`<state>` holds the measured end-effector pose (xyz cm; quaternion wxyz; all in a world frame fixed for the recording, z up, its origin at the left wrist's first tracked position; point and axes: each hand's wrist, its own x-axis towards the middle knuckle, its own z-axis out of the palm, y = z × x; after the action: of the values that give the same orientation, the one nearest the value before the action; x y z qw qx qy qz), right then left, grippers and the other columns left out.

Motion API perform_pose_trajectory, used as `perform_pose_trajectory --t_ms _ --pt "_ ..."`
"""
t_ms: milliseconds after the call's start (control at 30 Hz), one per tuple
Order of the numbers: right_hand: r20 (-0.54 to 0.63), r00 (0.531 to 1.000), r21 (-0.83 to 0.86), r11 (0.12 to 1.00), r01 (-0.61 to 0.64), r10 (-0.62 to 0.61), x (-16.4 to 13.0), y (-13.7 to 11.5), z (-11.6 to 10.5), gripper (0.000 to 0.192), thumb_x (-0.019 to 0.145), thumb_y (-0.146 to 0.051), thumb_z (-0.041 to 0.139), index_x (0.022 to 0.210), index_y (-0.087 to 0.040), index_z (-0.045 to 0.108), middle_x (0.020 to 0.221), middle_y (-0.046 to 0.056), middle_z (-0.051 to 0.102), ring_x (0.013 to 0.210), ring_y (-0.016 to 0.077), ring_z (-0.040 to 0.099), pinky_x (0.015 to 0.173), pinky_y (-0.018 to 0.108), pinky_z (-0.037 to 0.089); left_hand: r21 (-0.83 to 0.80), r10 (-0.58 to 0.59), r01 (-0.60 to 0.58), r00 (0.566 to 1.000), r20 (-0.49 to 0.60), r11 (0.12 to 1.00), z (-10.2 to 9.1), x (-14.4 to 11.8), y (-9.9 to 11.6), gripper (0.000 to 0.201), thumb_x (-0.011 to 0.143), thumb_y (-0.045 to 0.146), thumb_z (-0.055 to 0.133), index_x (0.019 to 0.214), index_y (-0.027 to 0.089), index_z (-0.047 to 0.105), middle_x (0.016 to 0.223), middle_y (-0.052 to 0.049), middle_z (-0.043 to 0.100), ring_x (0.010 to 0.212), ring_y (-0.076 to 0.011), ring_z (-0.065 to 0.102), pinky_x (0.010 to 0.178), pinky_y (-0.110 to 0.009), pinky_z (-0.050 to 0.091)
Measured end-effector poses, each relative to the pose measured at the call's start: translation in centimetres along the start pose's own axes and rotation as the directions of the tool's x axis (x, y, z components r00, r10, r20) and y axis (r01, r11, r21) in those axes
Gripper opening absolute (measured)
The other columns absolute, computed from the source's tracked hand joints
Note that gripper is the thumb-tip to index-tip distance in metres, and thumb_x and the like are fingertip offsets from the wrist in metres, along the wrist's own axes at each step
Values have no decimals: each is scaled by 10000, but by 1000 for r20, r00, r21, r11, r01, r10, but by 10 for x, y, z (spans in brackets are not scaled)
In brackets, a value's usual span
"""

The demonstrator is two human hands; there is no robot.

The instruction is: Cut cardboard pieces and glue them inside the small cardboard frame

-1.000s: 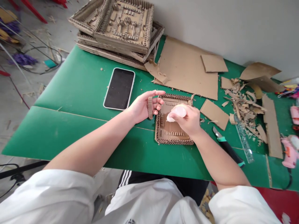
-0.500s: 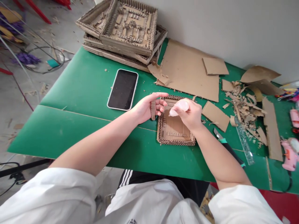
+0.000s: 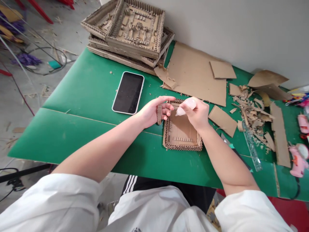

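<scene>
A small cardboard tray (image 3: 182, 147) with corrugated walls lies on the green table in front of me. Over its far right part, my right hand (image 3: 198, 112) is closed round a whitish translucent glue bottle (image 3: 190, 103), its tip tilted down to the left. At the tray's far left corner is my left hand (image 3: 155, 111), index finger stretched out and the other fingers curled. A small strip of corrugated cardboard (image 3: 159, 114) is held in its palm. Short ridged cardboard strips (image 3: 182, 139) line the tray's inside.
A phone (image 3: 128, 92) lies left of the tray. Stacked cardboard trays (image 3: 135, 48) stand behind. Flat cardboard (image 3: 198, 77), scraps (image 3: 253, 112), a clear ruler (image 3: 252, 146), a cutter knife (image 3: 235, 149) and a pink glue gun (image 3: 298, 161) lie to the right.
The bottle and my right hand have shifted slightly, the tip rising a little away from the tray's left side. My left hand keeps its hold on the strip.
</scene>
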<state>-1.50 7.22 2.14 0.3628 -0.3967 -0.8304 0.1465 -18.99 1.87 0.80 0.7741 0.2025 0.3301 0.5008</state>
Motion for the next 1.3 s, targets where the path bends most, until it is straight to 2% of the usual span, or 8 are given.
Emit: perform_pose_trajectory --t_ms 467,800,1300 --pt "-93 995 -4 999 36 -36 10 5 6 467 776 -627 518 604 -194 555 537 0 553 484 100 477 490 256 375 -13 7 -7 1000 25 1000 -2 1 -1 253 849 316 488 1015 158 596 716 -10 597 530 -77 547 445 -183 408" --pt "-69 997 -7 1000 26 -26 13 5 7 489 780 -644 495 648 -180 573 575 -3 572 519 93 496 525 248 383 -9 6 -6 1000 20 1000 -2 0 -2 269 869 321 459 1032 146 582 722 -13 589 526 -76 541 440 -183 409" --pt "-86 995 -14 998 55 -56 11 5 4 470 783 -618 517 609 -184 557 534 -13 545 490 87 472 498 239 366 -4 12 -12 1000 21 1000 -3 1 -2 269 868 317 464 1038 144 581 730 -14 589 534 -76 547 437 -180 410"
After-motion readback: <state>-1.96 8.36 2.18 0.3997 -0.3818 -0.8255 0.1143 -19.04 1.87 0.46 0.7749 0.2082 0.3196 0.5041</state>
